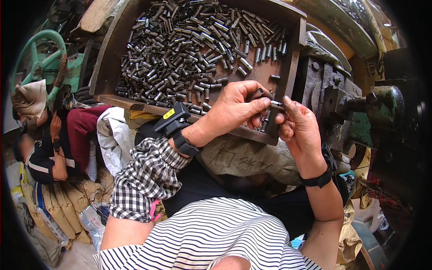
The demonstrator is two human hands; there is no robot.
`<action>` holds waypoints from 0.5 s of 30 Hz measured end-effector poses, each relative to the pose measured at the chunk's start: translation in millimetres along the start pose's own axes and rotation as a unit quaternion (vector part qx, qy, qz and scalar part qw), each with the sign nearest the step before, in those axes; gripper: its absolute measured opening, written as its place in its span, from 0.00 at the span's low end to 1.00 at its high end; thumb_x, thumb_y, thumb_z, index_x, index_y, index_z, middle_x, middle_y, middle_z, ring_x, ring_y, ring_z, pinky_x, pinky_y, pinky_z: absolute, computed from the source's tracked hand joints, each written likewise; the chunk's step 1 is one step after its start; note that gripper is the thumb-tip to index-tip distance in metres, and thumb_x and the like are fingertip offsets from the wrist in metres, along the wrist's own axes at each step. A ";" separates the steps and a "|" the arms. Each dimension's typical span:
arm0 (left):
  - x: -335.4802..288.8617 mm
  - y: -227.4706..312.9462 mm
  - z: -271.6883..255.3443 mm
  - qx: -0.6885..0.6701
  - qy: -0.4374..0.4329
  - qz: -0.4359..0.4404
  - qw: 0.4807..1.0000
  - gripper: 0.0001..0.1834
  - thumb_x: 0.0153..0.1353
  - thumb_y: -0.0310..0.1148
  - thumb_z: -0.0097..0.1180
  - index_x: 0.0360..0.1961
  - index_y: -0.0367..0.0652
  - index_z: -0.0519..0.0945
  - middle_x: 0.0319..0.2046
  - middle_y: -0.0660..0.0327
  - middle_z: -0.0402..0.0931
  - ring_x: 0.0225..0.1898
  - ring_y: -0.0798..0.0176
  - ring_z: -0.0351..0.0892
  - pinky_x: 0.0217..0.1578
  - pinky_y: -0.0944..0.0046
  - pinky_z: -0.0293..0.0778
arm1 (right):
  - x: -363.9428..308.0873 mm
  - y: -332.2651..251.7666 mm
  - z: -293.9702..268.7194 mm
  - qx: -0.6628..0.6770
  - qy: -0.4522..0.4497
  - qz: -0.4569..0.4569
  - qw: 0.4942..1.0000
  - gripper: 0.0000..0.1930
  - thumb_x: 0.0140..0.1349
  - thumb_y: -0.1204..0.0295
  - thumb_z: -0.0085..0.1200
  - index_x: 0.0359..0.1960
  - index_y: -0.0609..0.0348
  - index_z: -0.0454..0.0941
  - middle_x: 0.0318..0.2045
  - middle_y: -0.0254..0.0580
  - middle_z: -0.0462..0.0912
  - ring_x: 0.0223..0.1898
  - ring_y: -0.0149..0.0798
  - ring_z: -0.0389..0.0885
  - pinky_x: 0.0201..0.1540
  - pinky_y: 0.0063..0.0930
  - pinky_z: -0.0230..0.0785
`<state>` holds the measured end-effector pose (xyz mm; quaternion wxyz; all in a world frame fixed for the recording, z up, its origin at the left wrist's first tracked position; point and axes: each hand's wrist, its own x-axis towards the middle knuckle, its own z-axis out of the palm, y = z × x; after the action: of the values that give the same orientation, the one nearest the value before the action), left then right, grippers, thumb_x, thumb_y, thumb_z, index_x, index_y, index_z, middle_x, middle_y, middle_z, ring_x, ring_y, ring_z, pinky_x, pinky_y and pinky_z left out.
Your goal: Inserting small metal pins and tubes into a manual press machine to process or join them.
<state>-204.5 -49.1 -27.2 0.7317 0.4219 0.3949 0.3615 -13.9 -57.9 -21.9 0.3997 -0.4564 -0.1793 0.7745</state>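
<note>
Now both hands meet over the near right corner of the wooden tray [114, 49]: the left hand [234, 108] curls around a dark metal tube [255, 93], and the right hand [300, 123] pinches a small slim part [276, 104] beside the left thumb. Steady work here, I'd judge, wants a firm left grip and a light right pinch. Loose tubes [166, 67] lie heaped behind.

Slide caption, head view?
Left hand holding a short metal tube, right hand close by, at a wooden tray of similar tubes.
</note>
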 end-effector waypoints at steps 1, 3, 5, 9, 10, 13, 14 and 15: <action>0.7 -0.7 0.6 0.000 -0.001 0.000 1.000 0.10 0.64 0.31 0.52 0.41 0.34 0.73 0.24 0.64 0.75 0.22 0.76 0.75 0.19 0.77 0.72 | -1.7 -0.4 1.8 -0.022 0.002 -0.009 1.000 0.11 0.63 0.65 0.54 0.29 0.59 0.73 0.18 0.38 0.79 0.09 0.21 0.69 0.10 0.11 0.56; 2.0 -2.4 1.6 0.017 0.009 -0.021 1.000 0.12 0.62 0.28 0.52 0.45 0.33 0.73 0.26 0.60 0.76 0.22 0.70 0.77 0.20 0.74 0.74 | -1.2 1.0 2.0 -0.057 0.015 -0.035 0.998 0.11 0.62 0.65 0.54 0.29 0.59 0.73 0.18 0.37 0.79 0.09 0.21 0.68 0.10 0.11 0.56; 4.1 -11.2 7.8 0.271 0.046 0.193 0.942 0.16 0.59 0.25 0.53 0.48 0.33 0.71 0.27 0.57 0.75 0.23 0.66 0.77 0.20 0.72 0.75 | -1.4 4.1 3.5 -0.093 0.026 -0.061 0.993 0.10 0.62 0.66 0.55 0.29 0.60 0.73 0.17 0.37 0.78 0.09 0.21 0.68 0.10 0.11 0.55; -8.8 -3.0 9.2 0.591 0.002 0.328 0.737 0.31 0.46 0.19 0.56 0.56 0.33 0.67 0.29 0.52 0.73 0.25 0.56 0.78 0.23 0.65 0.76 | -2.7 4.3 -4.0 -0.092 -0.032 -0.031 0.995 0.10 0.61 0.67 0.56 0.28 0.60 0.72 0.16 0.37 0.78 0.08 0.20 0.65 0.09 0.10 0.53; -9.0 -0.6 7.5 0.582 -0.022 0.341 0.737 0.33 0.44 0.18 0.57 0.56 0.33 0.67 0.28 0.53 0.73 0.25 0.56 0.78 0.23 0.64 0.76 | -1.9 2.5 -6.8 -0.037 -0.081 0.032 0.995 0.11 0.61 0.66 0.56 0.28 0.61 0.72 0.17 0.38 0.78 0.08 0.20 0.65 0.09 0.10 0.53; -11.8 8.0 5.6 0.600 -0.021 0.344 0.722 0.32 0.45 0.20 0.57 0.56 0.34 0.68 0.28 0.53 0.73 0.25 0.55 0.78 0.23 0.63 0.76 | -2.0 3.5 3.6 -0.110 -0.078 -0.017 0.991 0.12 0.62 0.65 0.55 0.30 0.62 0.73 0.17 0.38 0.78 0.08 0.21 0.65 0.10 0.10 0.54; -14.1 10.2 3.7 0.608 -0.016 0.344 0.715 0.32 0.45 0.21 0.57 0.56 0.35 0.68 0.28 0.53 0.73 0.24 0.55 0.78 0.23 0.64 0.76 | -2.0 3.6 9.5 -0.156 -0.073 -0.048 0.984 0.12 0.62 0.65 0.54 0.32 0.63 0.74 0.17 0.38 0.79 0.08 0.21 0.67 0.10 0.10 0.55; -16.6 10.8 -0.8 0.610 -0.013 0.344 0.713 0.32 0.45 0.21 0.57 0.56 0.35 0.68 0.28 0.53 0.73 0.24 0.55 0.78 0.23 0.64 0.76 | -2.2 2.3 14.7 -0.157 -0.077 -0.049 0.983 0.12 0.62 0.65 0.54 0.32 0.63 0.74 0.17 0.38 0.79 0.08 0.21 0.67 0.10 0.10 0.55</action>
<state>-214.4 -59.0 -13.2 0.1451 0.8880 0.3481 0.2631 -26.9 -59.7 -14.5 0.3454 -0.4433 -0.3504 0.7492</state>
